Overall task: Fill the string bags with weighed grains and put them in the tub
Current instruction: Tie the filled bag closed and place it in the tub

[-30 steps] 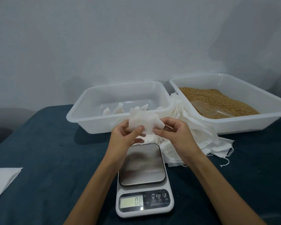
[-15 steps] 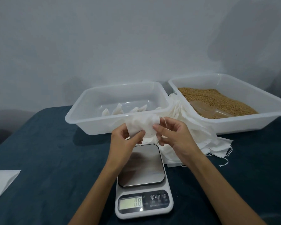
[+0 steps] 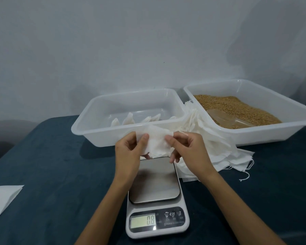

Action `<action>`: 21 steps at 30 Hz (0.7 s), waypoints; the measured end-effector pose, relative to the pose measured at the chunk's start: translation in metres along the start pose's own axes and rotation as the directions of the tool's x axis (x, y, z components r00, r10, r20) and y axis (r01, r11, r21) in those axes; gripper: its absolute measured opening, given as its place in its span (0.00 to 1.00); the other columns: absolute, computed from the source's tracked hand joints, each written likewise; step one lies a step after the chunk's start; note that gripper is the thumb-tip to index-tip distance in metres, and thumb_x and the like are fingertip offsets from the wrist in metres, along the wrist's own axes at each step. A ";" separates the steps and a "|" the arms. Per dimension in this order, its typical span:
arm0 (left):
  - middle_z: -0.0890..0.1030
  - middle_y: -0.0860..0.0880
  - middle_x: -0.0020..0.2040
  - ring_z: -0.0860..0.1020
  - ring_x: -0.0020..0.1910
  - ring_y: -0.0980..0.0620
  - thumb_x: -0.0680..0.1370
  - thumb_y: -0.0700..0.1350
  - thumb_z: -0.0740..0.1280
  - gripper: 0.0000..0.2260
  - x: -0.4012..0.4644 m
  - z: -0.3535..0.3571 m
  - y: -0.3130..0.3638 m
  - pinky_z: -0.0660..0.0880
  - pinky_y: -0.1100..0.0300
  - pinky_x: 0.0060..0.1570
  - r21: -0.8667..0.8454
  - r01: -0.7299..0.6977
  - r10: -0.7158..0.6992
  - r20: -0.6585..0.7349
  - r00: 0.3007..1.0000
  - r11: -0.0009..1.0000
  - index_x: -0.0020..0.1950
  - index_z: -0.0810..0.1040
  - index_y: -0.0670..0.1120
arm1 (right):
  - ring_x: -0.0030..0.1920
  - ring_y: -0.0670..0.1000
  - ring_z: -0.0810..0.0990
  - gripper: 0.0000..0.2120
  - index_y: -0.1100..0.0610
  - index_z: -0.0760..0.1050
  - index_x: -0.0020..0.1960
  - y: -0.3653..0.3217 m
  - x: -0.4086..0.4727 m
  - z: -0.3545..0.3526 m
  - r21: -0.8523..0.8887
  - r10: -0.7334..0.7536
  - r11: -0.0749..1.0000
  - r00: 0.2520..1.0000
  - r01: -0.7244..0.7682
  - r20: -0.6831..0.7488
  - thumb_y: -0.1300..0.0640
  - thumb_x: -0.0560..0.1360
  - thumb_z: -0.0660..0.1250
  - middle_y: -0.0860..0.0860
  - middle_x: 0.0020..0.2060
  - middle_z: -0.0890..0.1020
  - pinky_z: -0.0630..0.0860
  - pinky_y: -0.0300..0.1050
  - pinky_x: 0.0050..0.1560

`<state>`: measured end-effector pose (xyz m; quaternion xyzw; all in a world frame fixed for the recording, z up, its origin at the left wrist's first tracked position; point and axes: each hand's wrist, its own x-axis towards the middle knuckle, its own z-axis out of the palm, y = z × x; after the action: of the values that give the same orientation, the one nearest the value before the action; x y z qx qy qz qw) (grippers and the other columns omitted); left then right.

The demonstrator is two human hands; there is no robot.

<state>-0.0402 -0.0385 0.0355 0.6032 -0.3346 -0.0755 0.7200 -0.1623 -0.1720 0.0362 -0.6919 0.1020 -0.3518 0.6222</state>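
Left hand (image 3: 129, 152) and right hand (image 3: 187, 151) pinch string bag (image 3: 156, 142) (between thumbs and fingers); above scale (image 3: 155, 197).

The kitchen scale (image 3: 157, 200) carries a backlit display (image 3: 142, 220) on its front panel, on which the digits "08" can be read. To the right of the display, the dark control panel (image 3: 171, 219) bears three round button symbols and a line of small print beneath them; both are too small and blurred to read.
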 end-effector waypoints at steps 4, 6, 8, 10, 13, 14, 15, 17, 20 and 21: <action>0.81 0.44 0.37 0.78 0.36 0.51 0.81 0.39 0.71 0.07 0.001 -0.001 -0.001 0.79 0.58 0.29 0.011 0.013 -0.013 -0.049 0.999 1.000 0.43 0.84 0.42 | 0.24 0.54 0.77 0.10 0.57 0.80 0.40 0.001 0.001 -0.005 -0.090 -0.044 0.995 0.997 0.039 -0.062 0.55 0.78 0.72 0.53 0.32 0.78 0.70 0.43 0.27; 0.81 0.44 0.37 0.78 0.37 0.51 0.81 0.40 0.71 0.07 -0.001 -0.001 -0.001 0.79 0.58 0.30 0.060 -0.022 0.025 -0.052 0.998 0.998 0.43 0.83 0.43 | 0.25 0.54 0.77 0.16 0.66 0.77 0.43 -0.001 0.001 -0.002 -0.031 -0.031 0.999 0.999 0.031 0.011 0.53 0.77 0.73 0.61 0.38 0.78 0.70 0.43 0.25; 0.79 0.44 0.38 0.76 0.36 0.51 0.82 0.41 0.72 0.08 -0.003 0.000 -0.001 0.79 0.59 0.32 0.142 -0.088 0.100 -0.079 0.992 0.986 0.42 0.82 0.45 | 0.25 0.55 0.78 0.25 0.73 0.72 0.47 -0.003 0.000 -0.001 0.045 0.003 0.999 0.997 -0.007 0.076 0.49 0.77 0.73 0.65 0.45 0.78 0.71 0.44 0.25; 0.79 0.46 0.39 0.77 0.37 0.50 0.81 0.43 0.72 0.07 -0.004 -0.001 0.000 0.79 0.61 0.33 0.192 -0.132 0.150 -0.082 0.985 0.972 0.44 0.82 0.46 | 0.26 0.55 0.79 0.25 0.72 0.73 0.49 -0.006 0.000 -0.001 0.114 0.038 0.992 0.992 -0.052 0.123 0.47 0.77 0.72 0.60 0.49 0.83 0.73 0.45 0.26; 0.80 0.47 0.40 0.79 0.39 0.52 0.81 0.42 0.72 0.06 -0.005 0.002 0.003 0.79 0.61 0.33 0.174 -0.133 0.139 -0.021 0.990 0.976 0.44 0.83 0.45 | 0.28 0.54 0.80 0.11 0.59 0.83 0.52 -0.007 -0.001 -0.003 0.167 0.069 0.982 0.989 -0.091 0.133 0.51 0.79 0.70 0.53 0.47 0.86 0.75 0.42 0.28; 0.80 0.47 0.39 0.78 0.38 0.54 0.81 0.42 0.72 0.07 -0.006 0.003 0.003 0.79 0.63 0.33 0.157 -0.131 0.133 -0.001 0.991 0.979 0.43 0.82 0.44 | 0.28 0.54 0.81 0.09 0.58 0.83 0.51 -0.006 -0.002 -0.003 0.170 0.075 0.981 0.988 -0.097 0.132 0.52 0.80 0.69 0.53 0.44 0.86 0.76 0.42 0.29; 0.79 0.47 0.37 0.77 0.37 0.56 0.81 0.42 0.72 0.08 -0.006 0.003 0.004 0.77 0.65 0.33 0.138 -0.132 0.132 0.012 0.991 0.982 0.42 0.82 0.43 | 0.28 0.54 0.81 0.09 0.58 0.83 0.50 -0.006 -0.002 -0.002 0.168 0.080 0.981 0.988 -0.101 0.130 0.52 0.80 0.69 0.53 0.42 0.85 0.76 0.42 0.28; 0.78 0.41 0.37 0.77 0.37 0.55 0.82 0.42 0.71 0.09 -0.006 0.003 0.006 0.77 0.65 0.32 0.082 -0.112 0.112 0.011 0.994 0.990 0.42 0.82 0.41 | 0.28 0.55 0.82 0.12 0.61 0.83 0.50 -0.005 -0.002 0.000 0.140 0.076 0.986 0.992 -0.090 0.098 0.52 0.80 0.68 0.53 0.41 0.85 0.75 0.42 0.27; 0.80 0.40 0.38 0.78 0.37 0.50 0.81 0.42 0.71 0.08 -0.003 0.002 0.006 0.78 0.60 0.31 -0.020 0.008 -0.009 -0.044 0.999 1.000 0.45 0.85 0.41 | 0.26 0.57 0.83 0.23 0.71 0.78 0.51 -0.002 0.000 0.000 0.066 0.041 0.997 0.999 -0.043 0.030 0.48 0.79 0.67 0.65 0.40 0.81 0.72 0.46 0.26; 0.81 0.43 0.38 0.79 0.37 0.50 0.81 0.41 0.71 0.07 -0.003 0.002 0.007 0.78 0.60 0.31 -0.048 0.055 -0.058 -0.054 0.997 0.997 0.45 0.86 0.42 | 0.27 0.58 0.83 0.25 0.73 0.76 0.52 -0.001 0.000 -0.001 0.047 0.026 0.999 0.999 -0.027 0.033 0.47 0.78 0.67 0.69 0.42 0.80 0.72 0.47 0.26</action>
<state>-0.0451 -0.0366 0.0412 0.5976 -0.2957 -0.0869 0.7402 -0.1635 -0.1722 0.0371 -0.6811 0.0927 -0.3347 0.6446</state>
